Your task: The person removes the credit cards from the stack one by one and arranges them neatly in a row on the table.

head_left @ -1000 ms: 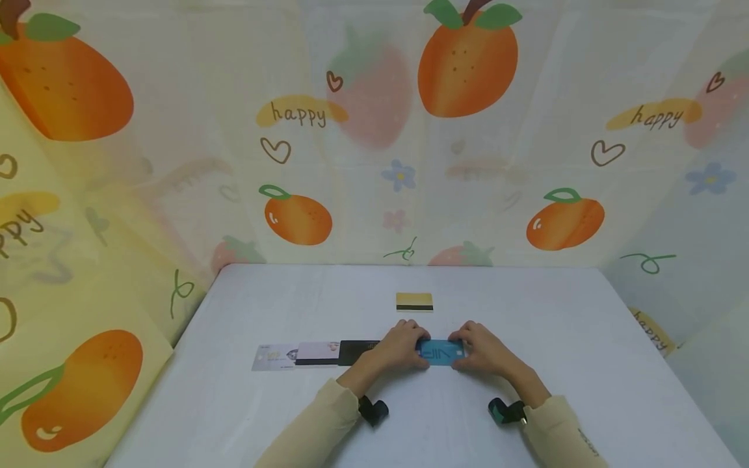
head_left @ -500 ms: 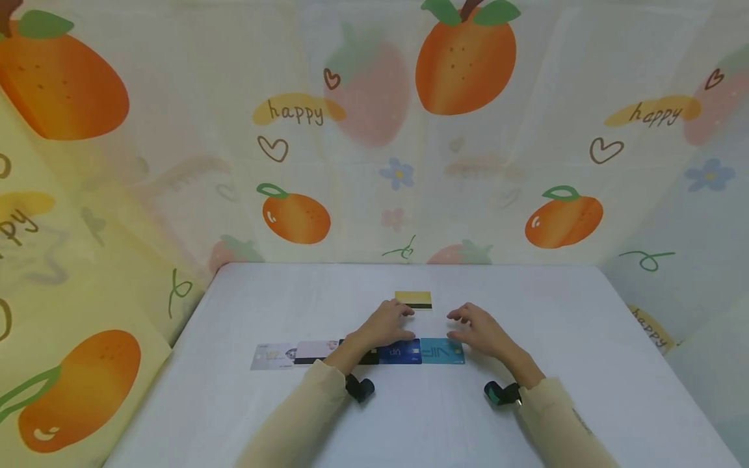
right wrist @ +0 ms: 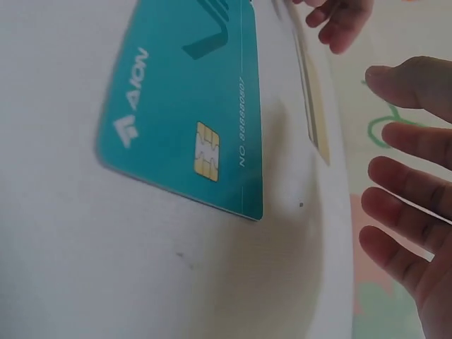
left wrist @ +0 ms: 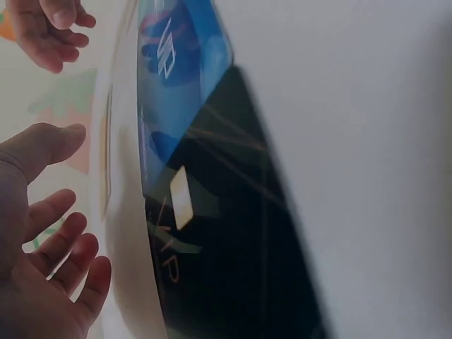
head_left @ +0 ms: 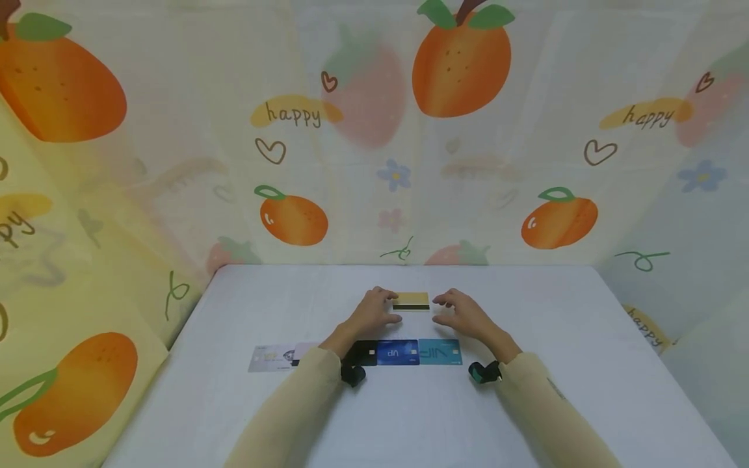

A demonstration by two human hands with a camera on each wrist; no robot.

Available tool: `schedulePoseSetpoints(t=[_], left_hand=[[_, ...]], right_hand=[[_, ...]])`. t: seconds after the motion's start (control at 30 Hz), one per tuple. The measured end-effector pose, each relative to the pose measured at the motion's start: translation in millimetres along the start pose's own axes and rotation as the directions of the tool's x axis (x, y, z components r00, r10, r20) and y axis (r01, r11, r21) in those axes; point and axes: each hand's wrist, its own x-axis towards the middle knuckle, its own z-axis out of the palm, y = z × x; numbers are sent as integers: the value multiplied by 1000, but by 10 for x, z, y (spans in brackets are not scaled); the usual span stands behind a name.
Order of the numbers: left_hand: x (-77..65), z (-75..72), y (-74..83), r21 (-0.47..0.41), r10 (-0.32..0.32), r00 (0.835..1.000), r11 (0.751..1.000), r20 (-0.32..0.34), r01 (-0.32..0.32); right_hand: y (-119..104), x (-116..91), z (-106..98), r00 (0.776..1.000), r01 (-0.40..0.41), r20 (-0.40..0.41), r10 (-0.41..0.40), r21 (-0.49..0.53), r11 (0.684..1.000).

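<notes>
A gold card [head_left: 411,299] with a black stripe lies flat toward the back of the table. At its left edge is my left hand [head_left: 370,311], fingers apart and loosely bent; whether the fingertips touch the card I cannot tell. My right hand [head_left: 466,314] hovers just off the card's right edge, thumb and fingers spread, holding nothing. Nearer to me runs a row of cards: a pale silver card [head_left: 268,359], a whitish card [head_left: 303,351] partly covered by the left sleeve, a black card [left wrist: 219,233], a blue VIP card [head_left: 398,352] and a teal VIP card [right wrist: 191,106].
The white table [head_left: 544,403] extends around the cards. A fruit-patterned cloth [head_left: 480,149] hangs behind it and along the sides. Each wrist bears a small dark camera, such as the right wrist camera [head_left: 484,372].
Both hands have let go of the teal card at the row's right end and moved away from me, one to each side of the gold card. The cards lie where they were.
</notes>
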Motion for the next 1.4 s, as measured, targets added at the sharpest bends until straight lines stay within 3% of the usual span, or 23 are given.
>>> schedulePoseSetpoints(t=[0.27,0.9,1.4], left_hand=[[126,33,-5,-23,-33,999,999,5,33],[270,-12,15,93,-66,997,994,40,62],[331,-12,-56,94,-32,997,995,71,25]], right_hand=[[10,181,36,1000,19,18,-18,-29,999],[-51,638,166,991,-7,133,34,-202,979],[-80,686,110,981,24,192,18,-212,977]])
